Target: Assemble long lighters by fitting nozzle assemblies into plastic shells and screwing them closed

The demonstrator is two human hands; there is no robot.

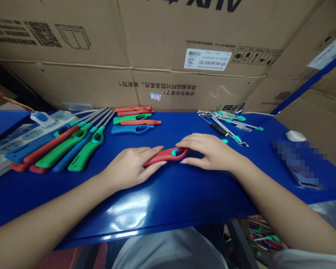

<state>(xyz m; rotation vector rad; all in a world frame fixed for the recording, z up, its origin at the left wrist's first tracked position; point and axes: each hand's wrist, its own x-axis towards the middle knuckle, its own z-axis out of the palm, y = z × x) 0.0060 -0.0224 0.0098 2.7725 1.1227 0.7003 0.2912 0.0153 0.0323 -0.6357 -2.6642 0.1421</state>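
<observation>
A red lighter handle point(165, 156) with a teal trigger lies on the blue table point(168, 194) between my hands. My left hand point(131, 166) grips its left end, fingers wrapped around it. My right hand point(208, 151) rests over its right end, fingers pressing on it. Several finished long-nozzle lighters point(70, 144) in green, red and blue lie to the left. More empty handles point(134, 119) in red, green and blue sit behind them. A pile of metal inner parts point(226, 125) with teal tips lies at the back right.
Large cardboard boxes point(168, 56) wall off the back of the table. A white power strip point(14, 142) lies at the far left. A phone point(299, 164) and a white mouse point(295, 135) sit at the right. More parts lie in a bin point(264, 233) below the table.
</observation>
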